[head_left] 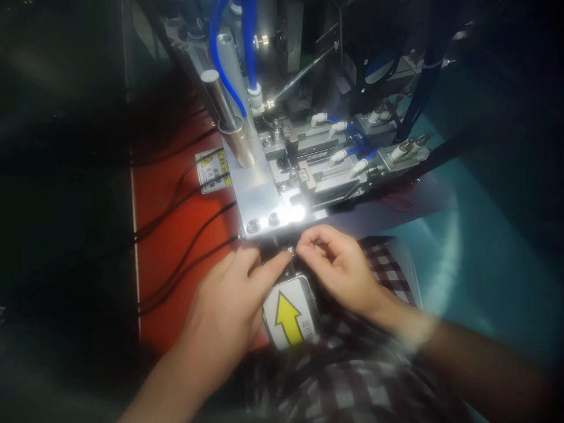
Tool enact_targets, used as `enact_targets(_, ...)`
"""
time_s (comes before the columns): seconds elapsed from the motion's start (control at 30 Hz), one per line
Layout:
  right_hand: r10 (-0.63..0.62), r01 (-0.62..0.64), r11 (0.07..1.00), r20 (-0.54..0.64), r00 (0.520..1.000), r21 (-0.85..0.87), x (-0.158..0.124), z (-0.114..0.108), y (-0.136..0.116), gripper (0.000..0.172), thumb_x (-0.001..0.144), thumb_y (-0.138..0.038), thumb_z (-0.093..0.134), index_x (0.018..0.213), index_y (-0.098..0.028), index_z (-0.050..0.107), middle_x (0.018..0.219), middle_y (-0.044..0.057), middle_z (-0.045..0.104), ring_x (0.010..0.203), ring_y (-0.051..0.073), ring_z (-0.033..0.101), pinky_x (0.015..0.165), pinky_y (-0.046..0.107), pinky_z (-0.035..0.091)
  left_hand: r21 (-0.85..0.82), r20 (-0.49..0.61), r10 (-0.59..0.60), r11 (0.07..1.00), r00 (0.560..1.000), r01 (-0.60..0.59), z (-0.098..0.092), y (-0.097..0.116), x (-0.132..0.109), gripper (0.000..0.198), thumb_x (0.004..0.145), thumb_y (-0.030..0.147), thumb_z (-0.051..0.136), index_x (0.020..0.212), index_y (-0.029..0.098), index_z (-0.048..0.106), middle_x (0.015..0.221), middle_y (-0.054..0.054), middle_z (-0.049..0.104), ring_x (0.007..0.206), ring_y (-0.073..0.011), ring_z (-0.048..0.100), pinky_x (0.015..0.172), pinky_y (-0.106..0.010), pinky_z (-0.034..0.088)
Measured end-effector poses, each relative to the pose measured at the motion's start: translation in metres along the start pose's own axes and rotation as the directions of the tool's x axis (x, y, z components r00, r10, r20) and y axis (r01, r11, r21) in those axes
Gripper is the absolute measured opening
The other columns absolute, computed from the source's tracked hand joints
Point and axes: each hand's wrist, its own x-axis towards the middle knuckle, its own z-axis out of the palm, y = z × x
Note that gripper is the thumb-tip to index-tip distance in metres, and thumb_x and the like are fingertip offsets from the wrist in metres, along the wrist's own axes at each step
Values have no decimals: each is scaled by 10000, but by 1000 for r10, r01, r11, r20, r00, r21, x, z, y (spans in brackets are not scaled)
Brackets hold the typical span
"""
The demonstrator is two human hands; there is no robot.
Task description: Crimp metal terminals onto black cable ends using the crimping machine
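My left hand (231, 288) is at the front end of a metal plate (259, 202), its fingers bent down and their tips hidden. Its thumb stretches right to a small shiny metal piece (291, 251), too small to name. My right hand (337, 264) is closed in a pinch, thumb against forefinger, right beside that piece. What lies inside the pinch is hidden. Just below the hands is a white label (291, 311) with a yellow arrow. Beyond them stands the machine's clamp fixture (326, 182), brightly lit at its near end.
Left of the plate rises a steel post (227, 111). Blue air hoses (249, 47) and white fittings (338, 157) sit on the fixture. Black cables (189, 249) cross the orange surface (154, 258). A checkered garment (343, 376) is close below my hands.
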Motion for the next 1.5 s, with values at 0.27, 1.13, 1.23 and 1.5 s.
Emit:
enact_targets(0.27,139,-142,982,38,990,123,-1,3,1,126,904,-288,560,824,-192,571,774,20,574,655,146,545,589,267,456,2,4,19,1000,1000,-19,0,-2,0,535,793,120,464,1302,270,526,878,-28,479,725,-166,500,540,-245,373)
enact_targets(1.13,167,-170,981,38,985,95,0,3,-4,135,892,-277,550,791,-187,552,706,-4,556,609,125,510,548,244,416,12,5,13,1000,1000,-13,-3,0,4,529,768,106,470,1261,254,587,845,-33,488,688,-160,499,521,-237,383)
enact_targets(1.23,233,-239,966,65,970,101,1,1,-7,151,887,-299,563,789,-184,560,654,-26,536,529,100,464,480,228,366,8,20,19,1000,1000,-19,-5,0,6,517,774,96,460,1255,227,599,837,-39,488,674,-162,501,518,-241,392)
enact_targets(1.5,263,-273,946,80,962,173,1,-1,-7,156,868,-334,606,856,-178,606,655,-25,547,478,86,458,434,221,343,4,16,20,1000,1000,-20,-3,-1,2,554,754,100,482,1282,241,574,850,-35,479,699,-170,494,530,-244,376)
